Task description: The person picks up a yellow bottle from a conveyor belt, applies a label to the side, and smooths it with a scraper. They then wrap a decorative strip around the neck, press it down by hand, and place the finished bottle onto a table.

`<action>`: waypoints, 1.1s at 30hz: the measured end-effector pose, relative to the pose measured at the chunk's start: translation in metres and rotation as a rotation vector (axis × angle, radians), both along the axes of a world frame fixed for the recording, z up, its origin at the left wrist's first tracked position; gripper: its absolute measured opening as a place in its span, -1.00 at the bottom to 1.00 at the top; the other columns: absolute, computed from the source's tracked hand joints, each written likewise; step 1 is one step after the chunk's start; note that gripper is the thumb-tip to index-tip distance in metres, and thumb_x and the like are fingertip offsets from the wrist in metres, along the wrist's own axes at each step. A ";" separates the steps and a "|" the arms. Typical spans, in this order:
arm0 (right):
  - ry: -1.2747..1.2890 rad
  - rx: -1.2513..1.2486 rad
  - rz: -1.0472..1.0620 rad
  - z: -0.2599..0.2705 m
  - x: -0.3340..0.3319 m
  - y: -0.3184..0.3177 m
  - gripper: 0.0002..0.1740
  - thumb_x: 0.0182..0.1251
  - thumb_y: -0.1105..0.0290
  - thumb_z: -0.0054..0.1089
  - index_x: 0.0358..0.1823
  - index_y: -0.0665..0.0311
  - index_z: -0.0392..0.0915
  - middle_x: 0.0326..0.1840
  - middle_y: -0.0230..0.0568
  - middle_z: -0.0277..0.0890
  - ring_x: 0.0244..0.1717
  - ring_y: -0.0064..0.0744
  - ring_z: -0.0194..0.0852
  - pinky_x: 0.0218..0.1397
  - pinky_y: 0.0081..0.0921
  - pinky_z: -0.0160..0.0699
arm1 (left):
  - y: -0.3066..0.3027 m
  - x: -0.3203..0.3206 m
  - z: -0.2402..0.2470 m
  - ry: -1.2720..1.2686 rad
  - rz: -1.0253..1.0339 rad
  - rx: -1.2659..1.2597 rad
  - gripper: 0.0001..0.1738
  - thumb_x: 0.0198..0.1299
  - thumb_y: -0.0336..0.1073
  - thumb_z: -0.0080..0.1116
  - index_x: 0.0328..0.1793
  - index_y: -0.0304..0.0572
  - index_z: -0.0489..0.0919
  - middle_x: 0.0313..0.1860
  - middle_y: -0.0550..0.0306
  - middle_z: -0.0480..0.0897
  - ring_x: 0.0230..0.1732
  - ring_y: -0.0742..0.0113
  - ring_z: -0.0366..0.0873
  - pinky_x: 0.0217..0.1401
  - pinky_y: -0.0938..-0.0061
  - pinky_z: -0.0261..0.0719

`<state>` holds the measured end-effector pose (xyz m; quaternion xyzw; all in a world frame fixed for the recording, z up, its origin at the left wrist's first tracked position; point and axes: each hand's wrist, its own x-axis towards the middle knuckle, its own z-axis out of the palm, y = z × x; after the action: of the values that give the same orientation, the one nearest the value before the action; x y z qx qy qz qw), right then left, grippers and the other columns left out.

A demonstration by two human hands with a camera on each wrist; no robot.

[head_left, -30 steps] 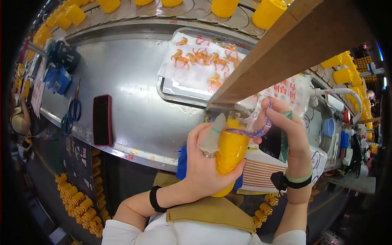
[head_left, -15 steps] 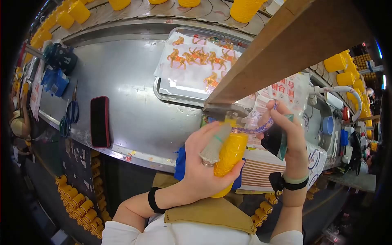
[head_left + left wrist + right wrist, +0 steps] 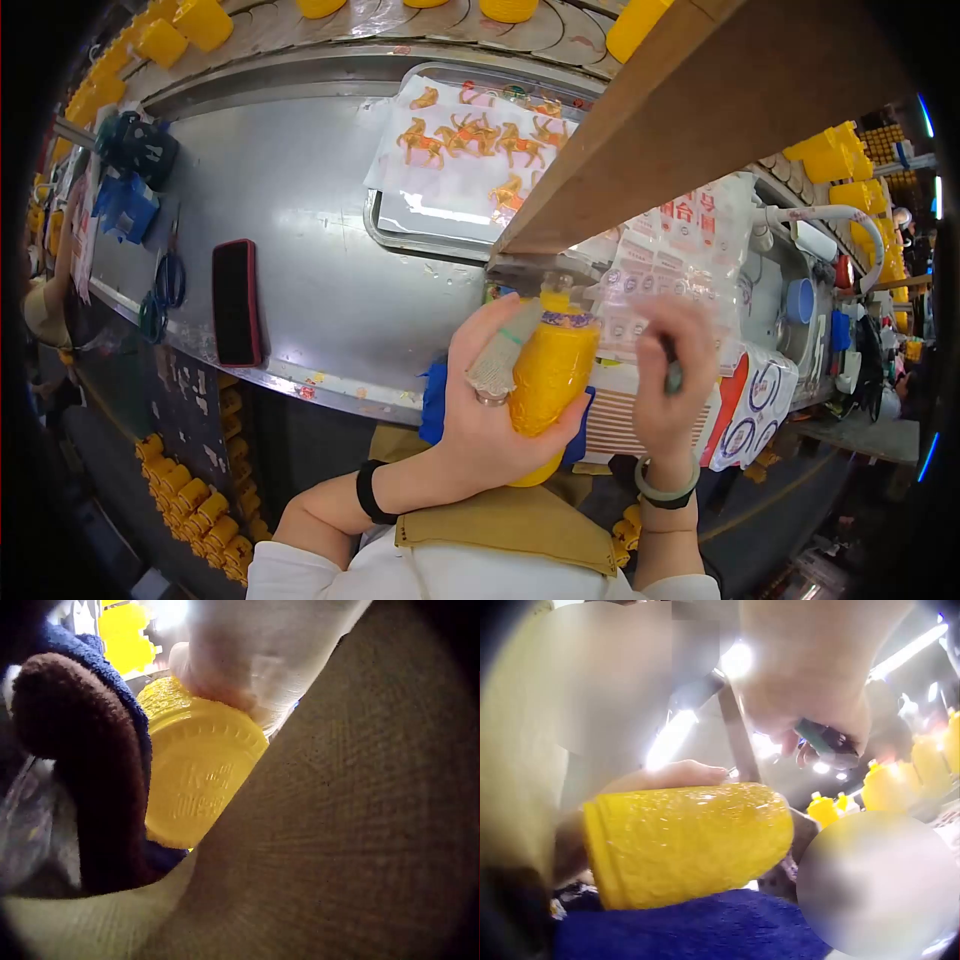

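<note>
My left hand (image 3: 470, 430) grips a yellow bottle (image 3: 553, 380) that leans over the lap, its clear-topped neck pointing away. Round its shoulder lies a purple patterned strip (image 3: 568, 319). The same hand also holds a grey thing with a pale green band (image 3: 495, 365) beside the bottle. The left wrist view shows the bottle's embossed base (image 3: 199, 780). To the right of the bottle and apart from it, my right hand (image 3: 668, 400) is curled round a small dark green object (image 3: 826, 742), whose kind I cannot tell. A blue towel (image 3: 690, 930) lies under the bottle.
Ahead is a tray (image 3: 385, 235) with paper and several horse-shaped cutouts (image 3: 465, 135). A wooden post (image 3: 640, 130) slants across the bench. Printed sheets (image 3: 680, 240) lie to its right. Left are a phone (image 3: 234, 303) and scissors (image 3: 170, 280); yellow bottles stand on the conveyor (image 3: 450, 30) behind.
The strip's loose end, earlier held out by my right hand, now lies against the bottle. My right hand has let go and moved down, away from the neck. My left hand keeps its hold.
</note>
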<state>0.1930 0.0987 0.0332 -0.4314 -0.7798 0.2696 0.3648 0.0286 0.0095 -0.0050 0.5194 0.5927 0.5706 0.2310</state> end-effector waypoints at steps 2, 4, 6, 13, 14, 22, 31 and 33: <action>-0.084 0.075 0.149 0.005 -0.014 -0.005 -0.67 0.28 0.56 0.34 0.08 0.30 0.73 0.00 -0.11 0.59 -0.24 -0.26 0.47 -0.18 -0.42 0.52 | 0.000 -0.001 0.000 -0.015 0.025 0.022 -0.15 -0.03 -0.31 0.63 0.42 -0.33 0.49 0.40 -0.19 0.46 0.43 -0.15 0.43 0.50 0.08 0.42; -0.094 0.047 0.152 -0.003 -0.018 -0.009 -0.65 0.27 0.53 0.36 0.10 0.28 0.74 0.01 -0.11 0.58 -0.25 -0.25 0.45 -0.18 -0.40 0.52 | -0.001 -0.004 0.000 0.052 -0.027 0.013 -0.15 -0.03 -0.30 0.62 0.42 -0.34 0.48 0.39 -0.19 0.46 0.44 -0.17 0.42 0.48 0.08 0.42; -0.106 0.019 0.160 -0.008 -0.019 -0.011 -0.63 0.26 0.49 0.38 0.12 0.26 0.75 0.02 -0.11 0.57 -0.26 -0.24 0.44 -0.18 -0.39 0.51 | 0.000 -0.008 0.002 0.103 -0.051 0.007 -0.16 -0.02 -0.29 0.62 0.41 -0.34 0.48 0.39 -0.19 0.45 0.43 -0.17 0.42 0.48 0.07 0.43; -0.062 0.015 0.151 -0.004 -0.021 -0.013 -0.67 0.33 0.45 0.35 0.11 0.28 0.75 0.00 -0.11 0.57 -0.21 -0.19 0.47 -0.14 -0.34 0.53 | 0.000 -0.003 0.004 0.043 -0.033 -0.043 -0.18 0.01 -0.28 0.60 0.41 -0.33 0.48 0.38 -0.20 0.44 0.40 -0.17 0.42 0.47 0.08 0.41; -0.054 0.013 0.149 -0.004 -0.021 -0.013 -0.69 0.34 0.44 0.34 0.10 0.29 0.74 -0.01 -0.10 0.58 -0.19 -0.18 0.50 -0.13 -0.33 0.54 | 0.000 -0.003 0.005 0.043 -0.034 -0.042 -0.18 0.01 -0.28 0.60 0.41 -0.33 0.48 0.38 -0.20 0.44 0.40 -0.17 0.42 0.47 0.08 0.41; -0.044 -0.012 0.049 -0.010 -0.021 -0.017 -0.72 0.41 0.42 0.30 0.09 0.33 0.73 -0.05 -0.06 0.62 -0.12 -0.09 0.56 -0.06 -0.30 0.56 | -0.002 -0.003 0.000 0.082 -0.033 -0.037 -0.14 -0.03 -0.30 0.63 0.42 -0.32 0.48 0.41 -0.19 0.41 0.43 -0.15 0.39 0.52 0.10 0.35; -0.025 -0.045 0.026 -0.014 -0.021 -0.022 -0.75 0.46 0.43 0.23 0.06 0.34 0.73 -0.03 -0.06 0.63 -0.10 -0.08 0.56 -0.03 -0.30 0.55 | 0.001 -0.009 0.007 0.159 -0.047 0.004 -0.17 -0.06 -0.37 0.61 0.40 -0.35 0.51 0.35 -0.21 0.53 0.34 -0.13 0.52 0.40 0.14 0.51; -0.022 -0.045 0.024 -0.014 -0.021 -0.021 -0.76 0.46 0.44 0.22 0.05 0.34 0.73 -0.03 -0.05 0.63 -0.09 -0.08 0.56 -0.03 -0.29 0.55 | 0.002 -0.008 0.004 0.140 -0.046 0.015 -0.17 -0.05 -0.37 0.61 0.41 -0.35 0.50 0.34 -0.21 0.53 0.35 -0.13 0.51 0.41 0.14 0.50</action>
<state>0.1720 0.0778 0.0192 -0.4330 -0.7826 0.2868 0.3433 0.0204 0.0119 -0.0006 0.5732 0.5908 0.5321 0.1981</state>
